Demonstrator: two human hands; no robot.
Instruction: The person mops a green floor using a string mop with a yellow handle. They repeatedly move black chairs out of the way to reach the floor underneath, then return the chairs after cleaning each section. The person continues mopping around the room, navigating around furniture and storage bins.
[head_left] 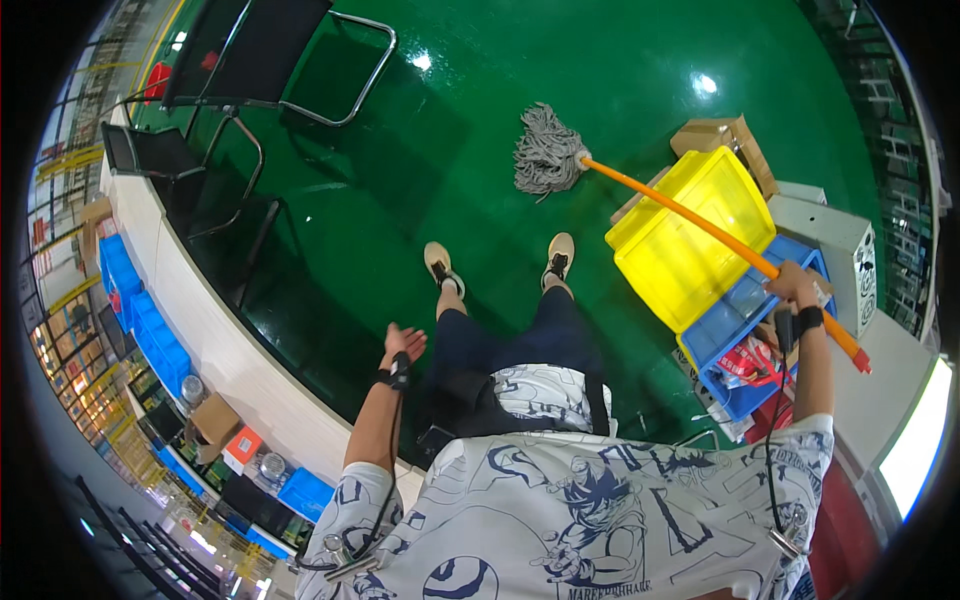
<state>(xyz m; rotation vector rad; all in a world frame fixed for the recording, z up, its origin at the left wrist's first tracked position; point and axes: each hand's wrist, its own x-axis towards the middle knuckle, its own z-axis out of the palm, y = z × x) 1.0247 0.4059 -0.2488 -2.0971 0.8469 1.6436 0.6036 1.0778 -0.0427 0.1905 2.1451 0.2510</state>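
Note:
My right hand is closed around the orange handle of a mop, close to the handle's red end. The handle slants away to the left, passing over a yellow plastic bin and a blue bin. Its grey string head rests on the green floor ahead of my feet. My left hand hangs beside my left leg with fingers apart and nothing in it. Both wrists carry dark straps with cables.
Black chairs with metal frames stand at the far left. Along my left runs a pale table with blue bins and boxes. On the right are a cardboard box, a pale metal case and a lit screen.

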